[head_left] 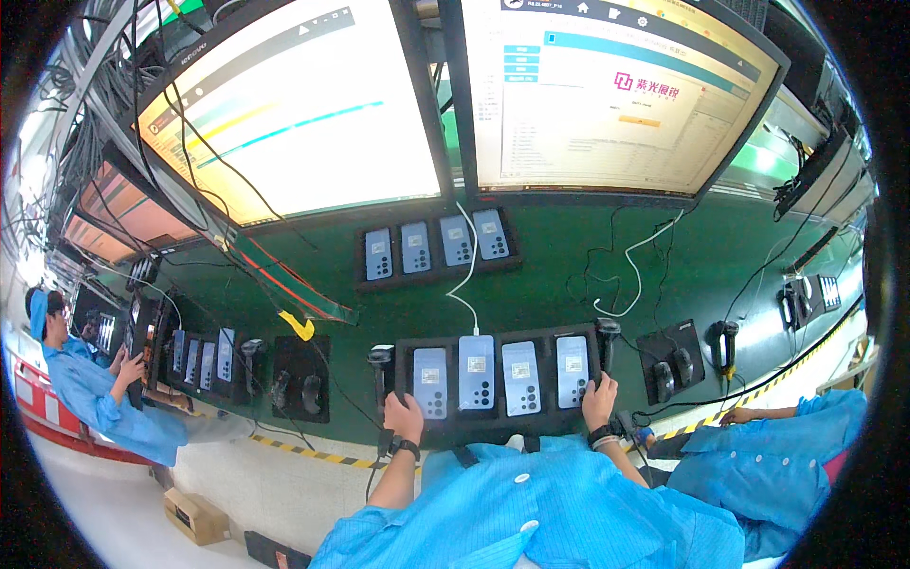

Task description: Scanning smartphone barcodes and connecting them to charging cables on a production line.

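Observation:
A black foam tray [500, 346] lies on the green bench in front of me, with several light-blue smartphones set in it backs up. White labels and dark camera lenses show on them. A white cable [464, 281] meets the top end of the second phone from the left [476, 372]. At the tray's left end my left hand [404, 417] is closed around the edge, just below a handheld scanner [381, 360]. My right hand [598, 402] grips the right end, beside the rightmost phone [573, 372] and below another scanner [608, 334]. Some fingers are hidden.
A second tray [439, 278] of phones lies farther back, under two large monitors [301, 123]. Computer mice [311, 393] on black pads flank my place. Loose cables [627, 275] cross the bench. One co-worker [104, 379] is at left, another [777, 465] close at right.

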